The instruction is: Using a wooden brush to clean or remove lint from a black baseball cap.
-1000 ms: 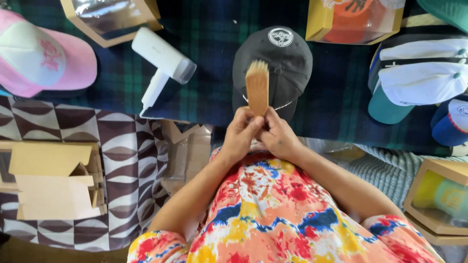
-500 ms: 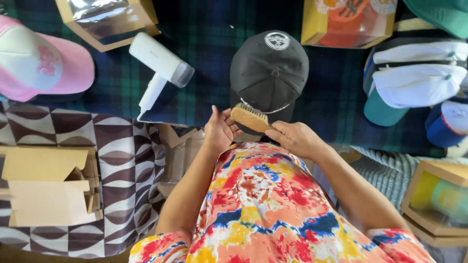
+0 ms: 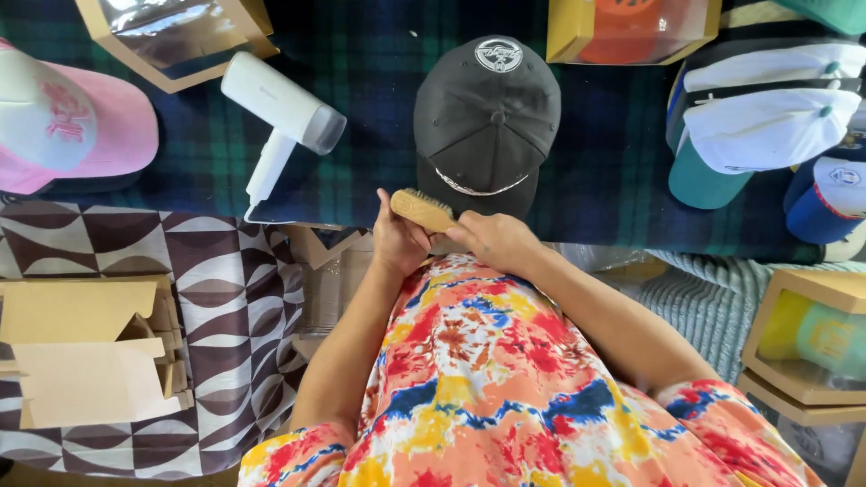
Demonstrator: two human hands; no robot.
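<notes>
Holding a wooden brush (image 3: pixel 421 209) with both hands: right hand (image 3: pixel 492 241) closed on the handle, left hand (image 3: pixel 397 242) pinching its head. Brush just at the brim of the black cap (image 3: pixel 487 117) on the table (image 3: pixel 595 171), bristles probably not touching the cap. Judging from this, brushing of the crown not begun.

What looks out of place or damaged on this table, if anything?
Nothing looks damaged or spilled. The black cap lies flat on the plaid cloth, and both hands hold a wooden brush at its brim. The white handheld appliance simply lies on its side nearby.
</notes>
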